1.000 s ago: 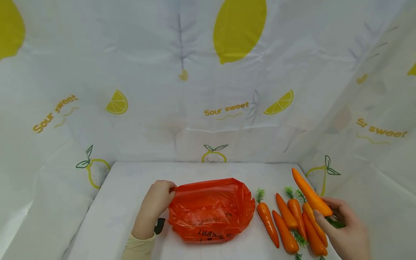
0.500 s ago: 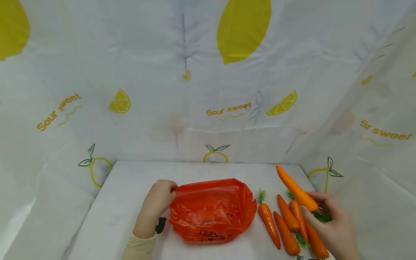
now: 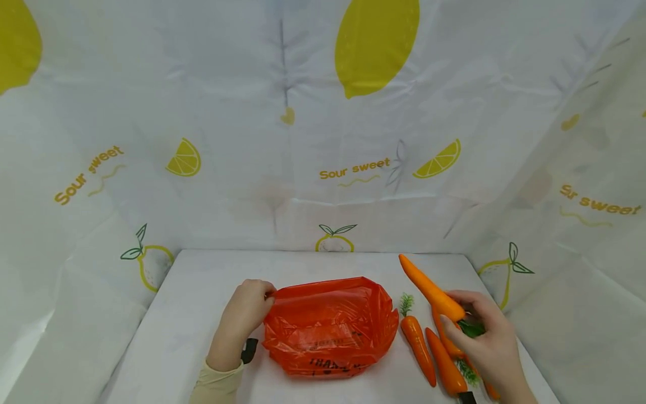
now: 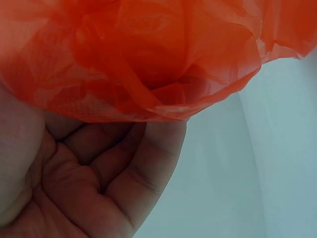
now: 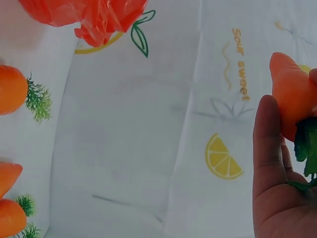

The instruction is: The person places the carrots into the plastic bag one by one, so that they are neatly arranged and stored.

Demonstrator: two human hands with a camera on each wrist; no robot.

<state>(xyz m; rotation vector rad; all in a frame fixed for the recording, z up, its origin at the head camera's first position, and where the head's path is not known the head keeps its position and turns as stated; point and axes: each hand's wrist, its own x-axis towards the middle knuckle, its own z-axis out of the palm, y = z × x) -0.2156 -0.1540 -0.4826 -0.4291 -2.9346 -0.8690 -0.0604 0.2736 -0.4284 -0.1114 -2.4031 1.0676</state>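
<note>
White sheeting (image 3: 227,84) stands behind and on both sides of a white tabletop (image 3: 202,280), creased and printed with yellow lemons (image 3: 377,50), slices (image 3: 184,159) and "Sour sweet" lettering (image 3: 330,174). Its grey marks (image 3: 283,62), too faint to be sure, may be stems. The light is soft.

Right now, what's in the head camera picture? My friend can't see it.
A right hand holds a carrot near other carrots, while the left hand grips a red bag on a white table, with lemon-print sheeting behind.
</note>
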